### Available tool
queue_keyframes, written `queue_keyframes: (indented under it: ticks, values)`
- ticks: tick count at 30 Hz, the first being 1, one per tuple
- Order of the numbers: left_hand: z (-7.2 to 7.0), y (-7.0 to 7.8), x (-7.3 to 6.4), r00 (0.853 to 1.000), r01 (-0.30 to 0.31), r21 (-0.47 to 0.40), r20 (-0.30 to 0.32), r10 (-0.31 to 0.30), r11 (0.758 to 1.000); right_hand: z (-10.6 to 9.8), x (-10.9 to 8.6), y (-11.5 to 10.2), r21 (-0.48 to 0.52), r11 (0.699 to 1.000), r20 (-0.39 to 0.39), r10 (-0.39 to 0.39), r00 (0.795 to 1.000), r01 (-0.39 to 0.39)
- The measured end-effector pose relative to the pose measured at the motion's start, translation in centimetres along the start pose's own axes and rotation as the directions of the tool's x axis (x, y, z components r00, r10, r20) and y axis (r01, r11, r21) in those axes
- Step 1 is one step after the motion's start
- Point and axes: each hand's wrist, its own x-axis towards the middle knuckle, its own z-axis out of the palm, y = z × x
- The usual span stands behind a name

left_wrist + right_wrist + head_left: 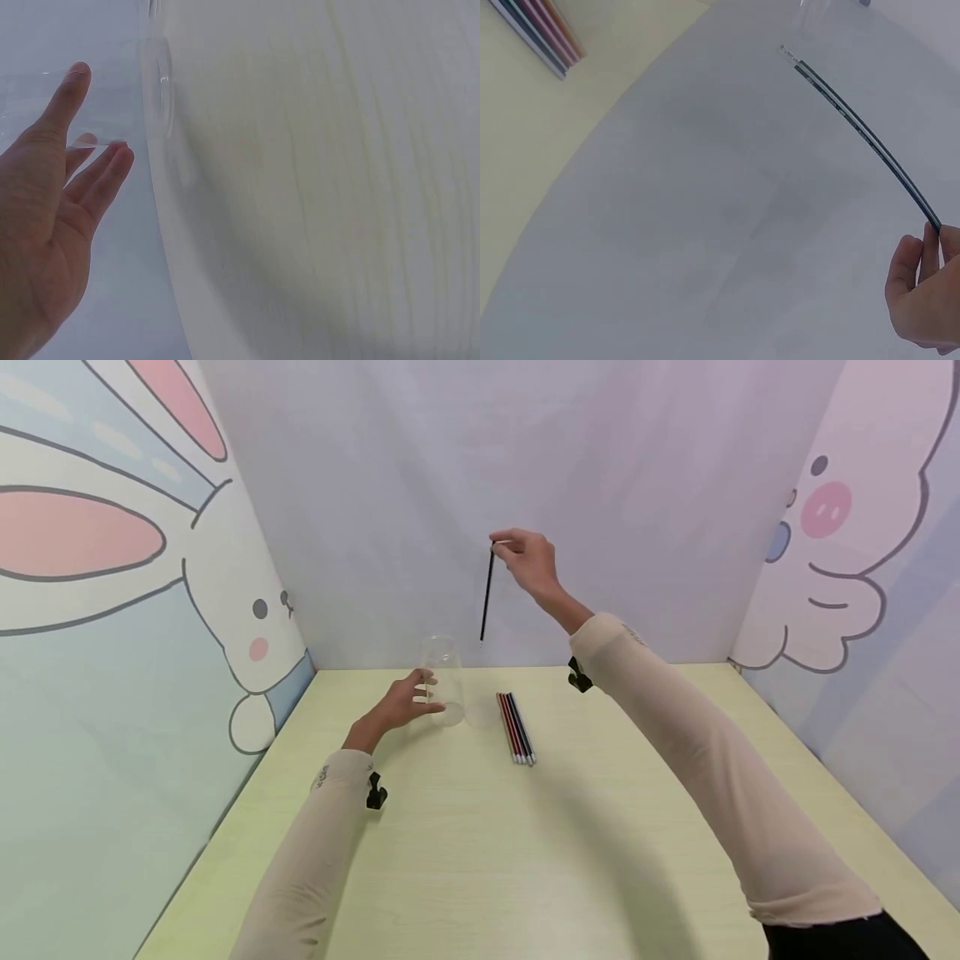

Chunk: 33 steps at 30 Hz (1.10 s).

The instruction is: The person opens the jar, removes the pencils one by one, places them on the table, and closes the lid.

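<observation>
High over the table, my right hand (528, 560) pinches a dark pencil (487, 593) near its upper end. The pencil hangs almost upright, its pale end pointing down, above and right of a tall clear cup (442, 652). Light stripes run along the pencil (874, 142) in the right wrist view. My left hand (401, 700) holds the see-through cup, which stands upright on the table, thumb low at its front and fingers round its left side. In the left wrist view the cup (159, 90) shows between thumb and fingers.
A row of several pencils (516, 728), dark and reddish with white ends toward me, lies right of the cup on the pale wooden table (450, 860). A plain cloth wall (360, 527) closes off the back, with cartoon-printed panels (247, 585) at the sides.
</observation>
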Motion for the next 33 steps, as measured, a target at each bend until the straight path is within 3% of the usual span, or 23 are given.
queue_keyframes:
  ticks: [8, 19, 33]
  values:
    - [-0.1, -0.3, 0.1, 1.000, 0.013, -0.011, 0.000, -0.013, 1.000, -0.4, -1.7, 3.7, 0.014, 0.999, 0.042, 0.042, 0.998, -0.042]
    - [-0.4, -0.4, -0.3, 1.000, 0.022, 0.011, -0.005, -0.022, 1.000, 0.8, -5.6, 9.6, -0.019, 0.991, 0.136, 0.131, 0.982, -0.129]
    - [-0.4, -0.5, -0.2, 1.000, 0.024, 0.000, 0.006, -0.024, 1.000, 1.8, -7.8, 13.3, -0.119, 0.975, 0.224, 0.212, 0.951, -0.189]
